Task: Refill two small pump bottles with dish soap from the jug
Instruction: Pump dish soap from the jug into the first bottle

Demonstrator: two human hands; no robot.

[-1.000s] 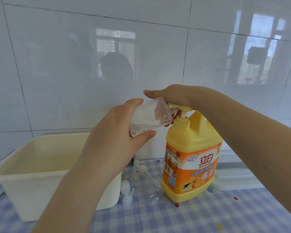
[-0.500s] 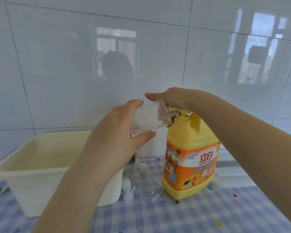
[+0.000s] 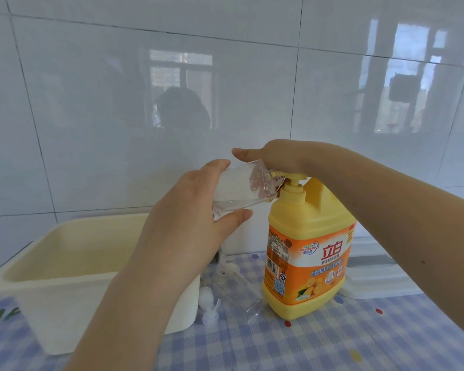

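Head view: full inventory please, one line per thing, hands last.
Soap jug: 1, yellow with orange label, upright on the cloth, right of centre.
Held bottle: 1, clear, tilted, mouth at the jug's pump spout.
Lying bottle: 1, clear, on the cloth left of the jug.
Pump heads: 2, white, on the cloth between tub and lying bottle.
Tub: 1, cream, left.
Lidded box: 1, white, behind the jug, right.
Tablecloth: 1, blue-white check with dots.
Wall tiles: white, glossy, behind.
Left hand: grips the held bottle.
Right hand: rests on the jug's pump.
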